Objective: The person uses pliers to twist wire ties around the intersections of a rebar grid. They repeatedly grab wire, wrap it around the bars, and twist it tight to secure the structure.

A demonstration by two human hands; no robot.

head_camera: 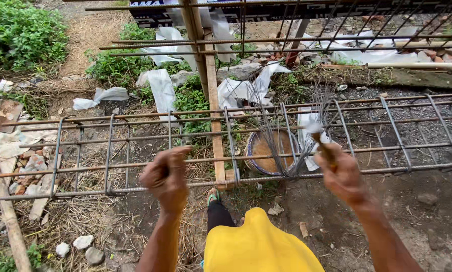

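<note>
We see the left hand (166, 176) closed tight around a bar of the long steel cage (135, 146). The right hand (343, 176) grips a small tool (322, 143) beside a bundle of thin wires (286, 136) hanging on the cage.

The rebar cage (135, 146) runs left to right, lying across the wooden post (213, 111). The left hand's fingers (173, 158) close on 1 of its near bars, left of the post. Right of the post, the right hand's fingers (336, 163) grip a tool handle (324, 146). Between both sets of fingers, the wire bundle (281, 136) hangs in the cage, a round basin (269, 151) on the ground behind it.
</note>
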